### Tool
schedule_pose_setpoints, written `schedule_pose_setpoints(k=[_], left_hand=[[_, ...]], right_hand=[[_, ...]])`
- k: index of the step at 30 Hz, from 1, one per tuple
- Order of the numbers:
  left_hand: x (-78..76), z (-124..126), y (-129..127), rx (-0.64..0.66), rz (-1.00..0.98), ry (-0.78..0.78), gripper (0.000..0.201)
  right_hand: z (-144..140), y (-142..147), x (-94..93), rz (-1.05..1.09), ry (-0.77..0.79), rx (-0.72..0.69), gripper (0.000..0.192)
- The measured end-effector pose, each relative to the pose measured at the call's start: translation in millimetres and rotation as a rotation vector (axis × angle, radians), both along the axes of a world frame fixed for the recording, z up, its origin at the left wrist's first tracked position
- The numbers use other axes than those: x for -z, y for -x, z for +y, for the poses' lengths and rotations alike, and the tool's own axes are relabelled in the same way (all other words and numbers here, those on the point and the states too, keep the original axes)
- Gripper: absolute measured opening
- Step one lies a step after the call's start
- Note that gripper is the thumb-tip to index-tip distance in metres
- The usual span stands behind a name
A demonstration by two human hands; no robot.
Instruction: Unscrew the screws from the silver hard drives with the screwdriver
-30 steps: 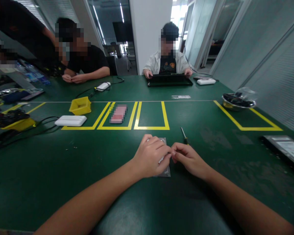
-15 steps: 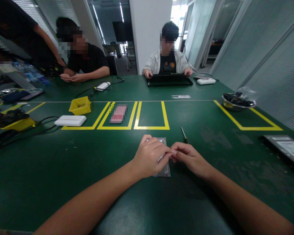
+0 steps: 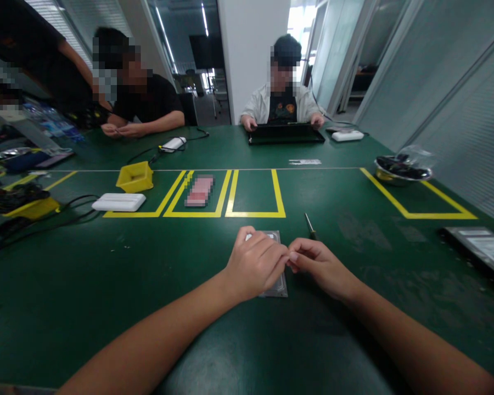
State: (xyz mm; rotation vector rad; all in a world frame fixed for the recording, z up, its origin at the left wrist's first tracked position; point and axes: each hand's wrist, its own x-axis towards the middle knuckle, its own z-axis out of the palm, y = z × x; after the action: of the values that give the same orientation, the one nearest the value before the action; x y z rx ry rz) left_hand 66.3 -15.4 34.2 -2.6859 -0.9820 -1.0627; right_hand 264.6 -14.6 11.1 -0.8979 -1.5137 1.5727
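A hard drive [image 3: 280,286] lies on the green table in front of me, mostly covered by my left hand [image 3: 257,263]. The fingers of that hand are bent, and its thumb and fingertips pinch together over the drive's right edge. My right hand [image 3: 319,266] comes in from the right, thumb and fingers closed against the left fingertips. Anything between them is too small or hidden to make out. Just beyond the right hand lies a screwdriver [image 3: 309,225], its metal shaft pointing away and its handle partly behind my fingers.
At the right edge is a larger drive [image 3: 483,249]. A metal bowl [image 3: 402,176] with dark items and a plastic bag stands beyond it. Left are a white power strip [image 3: 118,202] and a yellow bin [image 3: 134,179]. Across the table, a person holds a black tray-like panel [image 3: 286,141].
My hands keep nearly the same place and pinch; the left thumb and fingers have shifted slightly closer together. The view has tilted very slightly.
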Motion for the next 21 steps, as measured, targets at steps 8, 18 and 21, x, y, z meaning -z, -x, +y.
schedule_pose_setpoints(k=[8,18,21], left_hand=[[0.3,-1.1,1.6,0.054,-0.062,0.018,0.014],[2.5,-1.1,1.9,0.069,-0.066,-0.021,0.012],[2.5,-1.8,1.5,0.067,-0.073,-0.038,0.01]], right_hand=[[-2.0,0.8,1.7,0.044,0.037,0.007,0.025],[-1.7,0.8,2.9,0.113,0.164,0.006,0.024],[-3.6,1.8,0.4,0.156,0.232,0.002,0.025]])
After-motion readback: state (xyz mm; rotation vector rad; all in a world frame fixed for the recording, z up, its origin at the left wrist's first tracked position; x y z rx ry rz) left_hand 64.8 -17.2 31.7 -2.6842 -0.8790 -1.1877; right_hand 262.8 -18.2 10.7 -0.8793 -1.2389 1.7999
